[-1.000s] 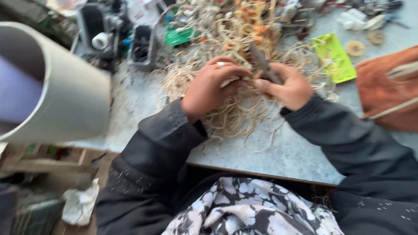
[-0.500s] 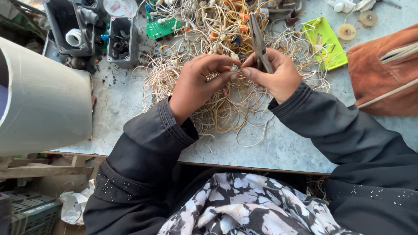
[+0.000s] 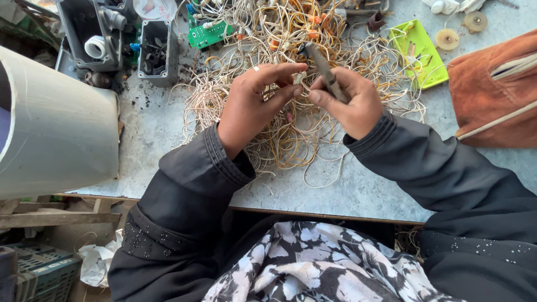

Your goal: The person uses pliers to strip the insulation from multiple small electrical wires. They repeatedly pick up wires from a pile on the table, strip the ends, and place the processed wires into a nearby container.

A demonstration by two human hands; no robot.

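Fingers of the left hand point(image 3: 249, 103) are pinching a small pale connector point(image 3: 298, 77) at frame centre, above the tangled wires point(image 3: 291, 134). Beside it, the right hand point(image 3: 349, 103) is gripping a slim dark tool point(image 3: 323, 70), seemingly freeing the connector; steady, precise pressure looks needed.

matt dull metal tool point(image 3: 324, 70); thin plastic-coated wires point(image 3: 291, 134); rough grey table point(image 3: 358, 190); glossy green plastic tray point(image 3: 420, 51)

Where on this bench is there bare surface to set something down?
Bare table runs along the near edge below the wire tangle, and between the large grey pipe and the tangle. The far side is crowded with boxes, parts and wires.
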